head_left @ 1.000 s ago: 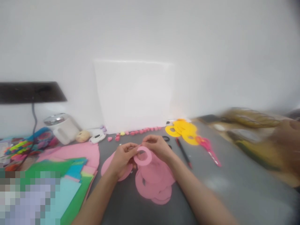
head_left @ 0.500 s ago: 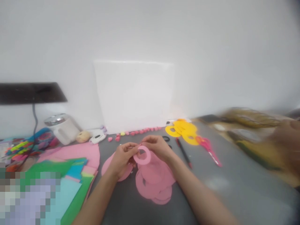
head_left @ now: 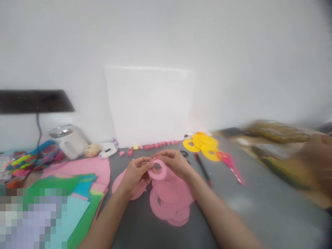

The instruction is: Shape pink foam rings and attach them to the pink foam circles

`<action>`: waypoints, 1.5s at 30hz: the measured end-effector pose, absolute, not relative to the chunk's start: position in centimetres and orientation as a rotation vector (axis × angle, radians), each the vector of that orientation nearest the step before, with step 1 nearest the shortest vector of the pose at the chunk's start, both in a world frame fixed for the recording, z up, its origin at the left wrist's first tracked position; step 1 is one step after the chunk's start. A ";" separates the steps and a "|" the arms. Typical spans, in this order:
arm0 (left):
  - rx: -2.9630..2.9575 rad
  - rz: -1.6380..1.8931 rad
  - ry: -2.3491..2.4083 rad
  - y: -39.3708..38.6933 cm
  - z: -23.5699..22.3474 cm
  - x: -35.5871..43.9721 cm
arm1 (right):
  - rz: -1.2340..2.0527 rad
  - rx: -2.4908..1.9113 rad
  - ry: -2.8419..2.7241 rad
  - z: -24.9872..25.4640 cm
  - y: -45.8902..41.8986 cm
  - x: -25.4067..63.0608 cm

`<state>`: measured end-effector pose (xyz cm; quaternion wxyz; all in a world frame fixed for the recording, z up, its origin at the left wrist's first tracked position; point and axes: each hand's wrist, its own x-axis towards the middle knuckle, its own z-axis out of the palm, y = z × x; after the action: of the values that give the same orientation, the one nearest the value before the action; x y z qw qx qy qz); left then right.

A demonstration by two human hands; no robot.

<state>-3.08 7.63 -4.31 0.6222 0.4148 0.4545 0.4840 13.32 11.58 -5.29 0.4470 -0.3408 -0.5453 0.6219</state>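
Observation:
A pink paper ring [head_left: 163,173] is held up over the grey table, its upper edge pinched between my two hands. My left hand [head_left: 137,173] is closed on the ring's left side, thumb and fingers together. From the right, my right hand [head_left: 172,160] pinches the top edge close to the left fingertips. Below lies a pile of pink paper rings and discs [head_left: 169,205], partly behind the held ring. Another round pink paper piece [head_left: 118,185] rests under my left hand. Exactly what the fingertips do at the edge is blurred.
Right of my hands lie a black pen [head_left: 203,169], pink scissors [head_left: 230,166] and yellow paper rings [head_left: 203,141]. Coloured paper sheets [head_left: 77,207] are stacked at the left. Small pink pieces [head_left: 155,145] line the wall below a white board [head_left: 150,103]. A blurred hand [head_left: 321,159] shows far right.
The pink ring has tilted and shifted slightly upward between my fingers. My right fingertips have slid a little left along its edge. Everything on the table stays in place.

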 end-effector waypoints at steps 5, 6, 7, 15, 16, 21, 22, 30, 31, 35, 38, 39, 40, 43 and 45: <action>0.941 1.110 1.054 7.7 -4.0 -3.0 | 1.556 -0.839 -1.323 -5.5 11.7 13.3; 0.939 1.110 1.054 7.7 -4.0 -3.0 | 1.550 -0.845 -1.324 -5.5 11.7 13.3; 0.938 1.110 1.054 7.7 -4.0 -3.0 | 1.542 -0.853 -1.328 -5.5 11.7 13.3; 0.962 1.097 1.064 7.6 -4.0 -3.0 | 1.521 -0.882 -1.318 -5.7 11.8 13.3; 0.964 1.096 1.061 7.6 -4.0 -2.9 | 1.525 -0.883 -1.311 -5.7 11.8 13.3; 0.952 1.084 1.027 7.3 -3.8 -2.7 | 1.524 -0.913 -1.274 -5.3 11.7 13.2; 0.949 1.083 1.023 7.3 -3.8 -2.7 | 1.515 -0.922 -1.264 -5.3 11.6 13.2; 0.985 1.080 1.035 7.5 -3.9 -3.0 | 1.491 -0.936 -1.265 -5.3 11.7 13.2; 0.988 1.081 1.039 7.5 -3.9 -3.0 | 1.500 -0.921 -1.281 -5.3 11.7 13.2; 0.976 1.097 1.038 7.5 -3.8 -3.1 | 1.525 -0.878 -1.328 -5.4 11.7 13.2; 0.975 1.099 1.041 7.5 -3.8 -3.0 | 1.536 -0.870 -1.321 -5.4 11.6 13.2; 0.977 1.096 1.046 7.5 -3.8 -3.0 | 1.538 -0.871 -1.308 -5.4 11.6 13.3; 0.978 1.093 1.050 7.5 -3.8 -2.9 | 1.538 -0.877 -1.294 -5.4 11.7 13.3; 0.977 1.085 1.046 7.5 -3.7 -2.8 | 1.525 -0.908 -1.275 -5.4 11.7 13.3; 0.981 1.079 1.038 7.4 -3.6 -2.8 | 1.516 -0.920 -1.276 -5.3 11.7 13.3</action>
<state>-2.79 7.42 -3.57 0.6255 0.4276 0.4524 0.4704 13.26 11.74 -5.30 0.4605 -0.3736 -0.5184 0.6161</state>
